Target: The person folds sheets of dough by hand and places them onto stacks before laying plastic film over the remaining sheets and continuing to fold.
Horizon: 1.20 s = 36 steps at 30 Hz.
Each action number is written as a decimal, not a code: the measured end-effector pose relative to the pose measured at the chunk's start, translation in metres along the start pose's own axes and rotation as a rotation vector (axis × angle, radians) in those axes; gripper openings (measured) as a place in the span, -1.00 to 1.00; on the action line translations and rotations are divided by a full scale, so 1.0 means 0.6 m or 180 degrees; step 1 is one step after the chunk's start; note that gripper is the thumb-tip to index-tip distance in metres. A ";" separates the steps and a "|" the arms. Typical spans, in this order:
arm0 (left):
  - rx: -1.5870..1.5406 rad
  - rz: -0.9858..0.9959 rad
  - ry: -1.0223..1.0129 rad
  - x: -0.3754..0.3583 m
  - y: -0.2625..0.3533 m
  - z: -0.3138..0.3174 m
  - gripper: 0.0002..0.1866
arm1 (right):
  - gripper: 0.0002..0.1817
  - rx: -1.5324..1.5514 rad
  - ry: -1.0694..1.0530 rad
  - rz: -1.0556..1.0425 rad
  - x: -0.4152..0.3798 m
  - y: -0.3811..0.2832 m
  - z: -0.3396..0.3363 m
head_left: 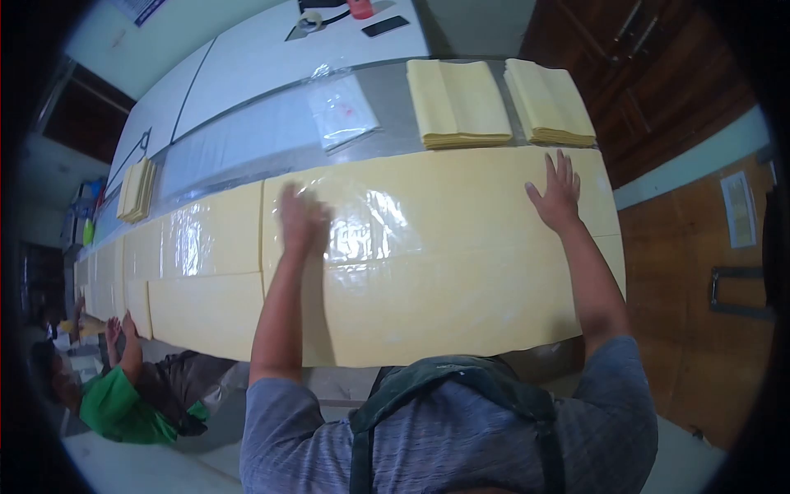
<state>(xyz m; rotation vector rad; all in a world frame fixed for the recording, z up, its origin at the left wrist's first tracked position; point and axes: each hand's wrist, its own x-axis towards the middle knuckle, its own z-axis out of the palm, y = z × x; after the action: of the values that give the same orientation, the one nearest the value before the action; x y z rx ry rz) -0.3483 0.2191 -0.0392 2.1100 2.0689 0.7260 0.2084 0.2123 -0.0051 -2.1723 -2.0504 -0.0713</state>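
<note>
Left hand [303, 218]: flat and open, palm pressed on the yellow sheet [461, 272]; blurred.
Right hand [558, 196]: fingers spread, flat near the sheet's far right edge, apparently to keep it smooth.
Yellow sheet: spread across the table [247, 66] before the person (glossy film on top).
Containers: clear bag [341, 111], contents unclear; folded yellow stacks [457, 103] beyond.

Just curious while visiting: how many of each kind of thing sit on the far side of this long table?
Folded pale yellow sheet stacks: 3
Clear plastic bag: 1
Black phone: 1
Tape roll: 1
Total: 6
</note>
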 end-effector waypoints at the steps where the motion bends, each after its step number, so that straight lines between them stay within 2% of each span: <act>1: 0.0858 0.0606 -0.0641 -0.011 0.028 0.013 -0.14 | -0.06 0.0032 -0.0018 -0.0052 -0.002 -0.002 0.016; 2: 0.0690 0.0136 -0.0956 -0.020 0.056 0.017 -0.07 | -0.06 -0.0059 -0.0258 0.0153 0.002 0.013 0.033; 3: 0.0718 0.0094 -0.0944 -0.023 0.074 0.012 -0.04 | -0.06 -0.0160 -0.0506 0.0357 0.004 0.031 0.047; 6: 0.0698 0.0003 -0.1059 -0.022 0.059 -0.002 -0.02 | -0.05 -0.0152 -0.0498 0.0457 0.009 0.041 0.055; 8: 0.0730 -0.0095 -0.0899 -0.015 0.042 -0.016 -0.03 | -0.05 -0.0219 -0.0510 0.0501 0.012 0.037 0.063; 13: 0.0897 -0.0106 -0.0912 -0.005 0.013 -0.012 -0.03 | -0.04 -0.0213 -0.0462 0.0172 0.007 0.036 0.064; 17: 0.1041 -0.0252 -0.1142 -0.003 0.027 -0.023 0.00 | -0.03 -0.0133 -0.0535 0.0255 0.002 0.058 0.048; 31: 0.1112 -0.0287 -0.1196 -0.011 0.027 -0.019 0.00 | 0.00 -0.0130 -0.0644 0.0257 -0.006 0.068 0.033; 33: 0.1125 -0.0294 -0.1263 -0.012 0.032 -0.025 -0.02 | -0.02 0.0029 -0.0353 0.0187 -0.012 0.078 0.034; 34: 0.1108 -0.0280 -0.1066 -0.012 0.027 -0.028 -0.04 | -0.02 0.0022 -0.0322 0.0227 -0.019 0.095 0.019; 36: 0.1033 -0.0035 -0.0465 -0.020 0.017 -0.033 -0.13 | -0.03 0.0932 0.0385 0.0621 -0.045 0.142 -0.015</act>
<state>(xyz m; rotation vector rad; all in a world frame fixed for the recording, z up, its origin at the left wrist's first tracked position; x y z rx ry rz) -0.3466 0.2015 -0.0210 2.2269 2.2393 0.2353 0.2921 0.1796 -0.0066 -2.1140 -1.6580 0.1105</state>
